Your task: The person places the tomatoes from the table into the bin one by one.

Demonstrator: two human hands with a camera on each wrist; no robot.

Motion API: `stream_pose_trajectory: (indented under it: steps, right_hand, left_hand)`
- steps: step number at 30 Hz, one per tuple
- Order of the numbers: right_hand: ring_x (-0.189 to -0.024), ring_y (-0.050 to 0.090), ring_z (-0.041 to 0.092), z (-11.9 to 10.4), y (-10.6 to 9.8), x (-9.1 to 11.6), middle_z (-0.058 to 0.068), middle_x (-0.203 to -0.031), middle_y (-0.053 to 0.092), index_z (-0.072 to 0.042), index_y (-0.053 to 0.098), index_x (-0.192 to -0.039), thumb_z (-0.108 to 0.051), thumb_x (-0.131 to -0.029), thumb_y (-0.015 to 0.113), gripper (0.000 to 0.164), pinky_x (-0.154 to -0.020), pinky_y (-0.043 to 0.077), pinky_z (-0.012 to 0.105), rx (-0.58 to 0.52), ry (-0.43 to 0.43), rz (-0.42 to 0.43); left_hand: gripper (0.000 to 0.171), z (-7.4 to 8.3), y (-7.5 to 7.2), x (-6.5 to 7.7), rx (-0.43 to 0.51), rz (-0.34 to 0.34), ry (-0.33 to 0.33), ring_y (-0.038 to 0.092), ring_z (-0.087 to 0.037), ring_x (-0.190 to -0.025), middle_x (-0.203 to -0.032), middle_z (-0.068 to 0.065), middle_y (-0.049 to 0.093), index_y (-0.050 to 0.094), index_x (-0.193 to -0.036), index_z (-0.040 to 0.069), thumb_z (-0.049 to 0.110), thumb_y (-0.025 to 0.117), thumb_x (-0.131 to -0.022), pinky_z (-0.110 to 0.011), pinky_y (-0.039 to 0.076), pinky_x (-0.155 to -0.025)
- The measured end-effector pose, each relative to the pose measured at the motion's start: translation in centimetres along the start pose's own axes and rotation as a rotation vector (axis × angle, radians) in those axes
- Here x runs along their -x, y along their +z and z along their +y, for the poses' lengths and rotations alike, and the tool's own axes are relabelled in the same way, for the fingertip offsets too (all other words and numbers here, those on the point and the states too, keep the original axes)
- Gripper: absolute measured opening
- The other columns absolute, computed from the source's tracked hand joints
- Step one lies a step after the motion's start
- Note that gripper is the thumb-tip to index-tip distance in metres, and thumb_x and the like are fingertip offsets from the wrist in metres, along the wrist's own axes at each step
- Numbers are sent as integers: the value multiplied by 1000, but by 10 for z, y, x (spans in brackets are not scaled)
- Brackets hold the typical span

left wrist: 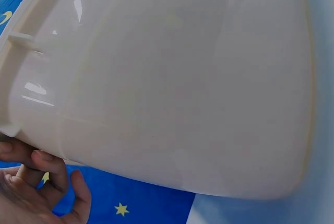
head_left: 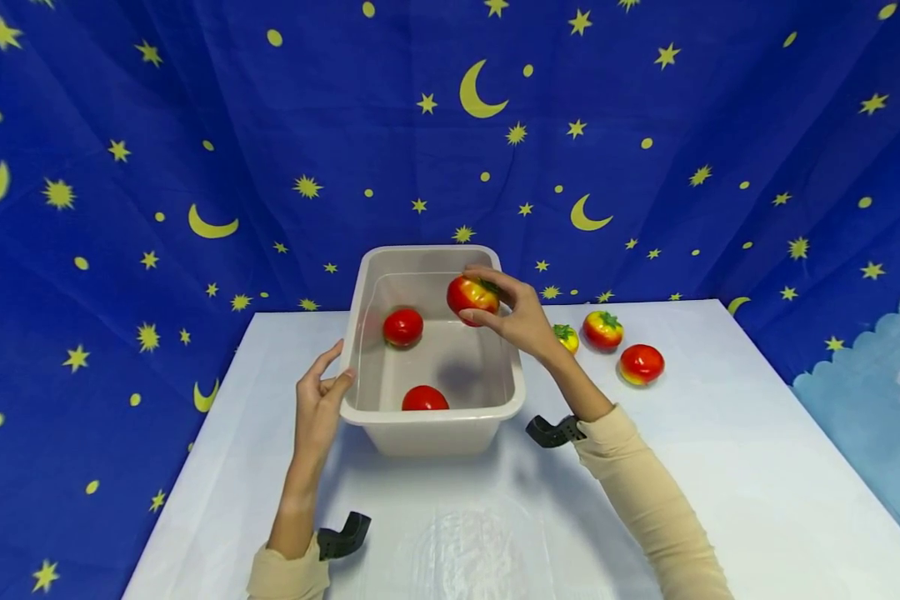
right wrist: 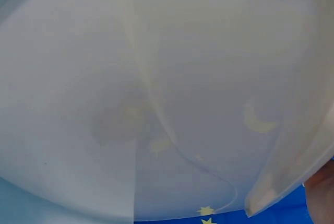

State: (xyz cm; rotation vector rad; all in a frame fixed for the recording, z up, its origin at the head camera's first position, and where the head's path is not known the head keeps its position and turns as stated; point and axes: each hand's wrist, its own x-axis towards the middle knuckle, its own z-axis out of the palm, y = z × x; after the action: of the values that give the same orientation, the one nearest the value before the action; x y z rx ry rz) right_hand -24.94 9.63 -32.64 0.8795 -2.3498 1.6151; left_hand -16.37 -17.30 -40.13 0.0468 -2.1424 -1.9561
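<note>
Right hand (head_left: 521, 317) over the right rim of the beige tub (head_left: 512, 392), fingers curled around a red-yellow tomato (head_left: 471, 298) and holding it above the inside of the tub, near the far right corner. Left hand (head_left: 318, 408) at the left wall of the tub, thumb on the rim, fingers straight and relaxed beside the wall, gripping nothing.

Tub near the middle of the white counter (head_left: 720, 467), its far end close to the back edge of the counter and to the blue star cloth (head_left: 195, 125). Wide bare counter in front of the tub, between the two forearms, and also far to the right. Left edge of the counter not far from the left hand.

Only in the head view: the whole tub with its content. In the left wrist view only the glossy outer wall of the tub, very close, with fingertips (left wrist: 49, 169) at its lower edge. In the right wrist view a blurred pale surface, seemingly the tub wall; hand state not readable there.

Inside the tub: one red tomato at the far left (head_left: 402, 327), another at the near wall (head_left: 424, 399), apart from each other. On the counter right of the tub: three more tomatoes (head_left: 603, 330), one partly hidden behind the right wrist.
</note>
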Motion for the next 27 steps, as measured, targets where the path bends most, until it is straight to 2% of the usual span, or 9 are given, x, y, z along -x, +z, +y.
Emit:
stream_pose_trajectory:
  steps: [8,12,19,23,27]
  right_hand:
    - [-127,42,27,10,0,1,15,-132,50,2,51,-127,-5,-81,68,50,-106,28,45,-20,-33,-18]
    - [-128,41,21,15,-2,3,11,-133,51,-2,51,-128,-7,-81,68,51,-107,27,44,-5,-10,-5]
    - [-127,42,25,19,-7,8,13,-133,51,-4,50,-129,-9,-81,68,52,-105,29,49,4,20,9]
    - [-127,41,29,27,-15,11,15,-134,49,-2,49,-129,-8,-82,67,51,-104,27,53,-25,62,45]
    - [-126,44,28,53,-28,12,15,-132,50,-2,51,-128,-9,-83,66,48,-105,28,49,-60,80,118]
  left_hand:
    - [43,0,0,-1,-23,-5,-1,67,-8,-71,-92,-27,66,46,-134,12,9,50,-92,-25,52,-66]
    - [43,0,0,0,-34,-2,-6,67,-7,-72,-93,-28,66,45,-134,13,10,50,-92,-26,52,-67]
    - [41,0,-1,1,-46,1,8,66,-6,-73,-92,-28,66,46,-134,13,12,50,-93,-24,51,-67]
    - [41,0,0,1,-38,-3,17,66,-6,-73,-91,-28,66,47,-134,12,12,51,-93,-24,52,-67]
    - [41,0,0,1,-40,-2,19,66,-6,-74,-92,-29,65,47,-134,12,13,51,-93,-25,52,-67]
